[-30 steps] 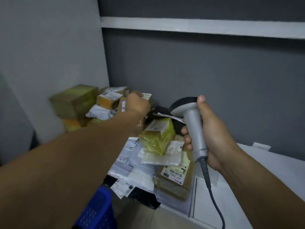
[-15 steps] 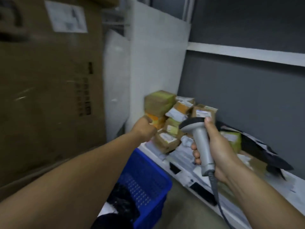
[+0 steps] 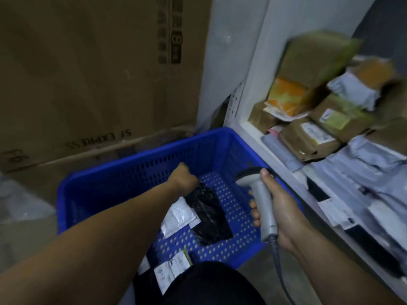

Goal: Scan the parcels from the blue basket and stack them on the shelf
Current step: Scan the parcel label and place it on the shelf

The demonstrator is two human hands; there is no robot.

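Blue basket: open-topped, perforated walls and bottom.

Inside the basket: black plastic parcel lying on the bottom, with a white packet touching its left edge. The left hand is reached in, fingers curled on the parcel's far end.

Over the basket's right side: right hand wrapped round the handle of a grey corded scanner.

Just right of the basket: white shelf heaped with brown boxes and grey mailers.

Behind the basket: large cardboard carton.
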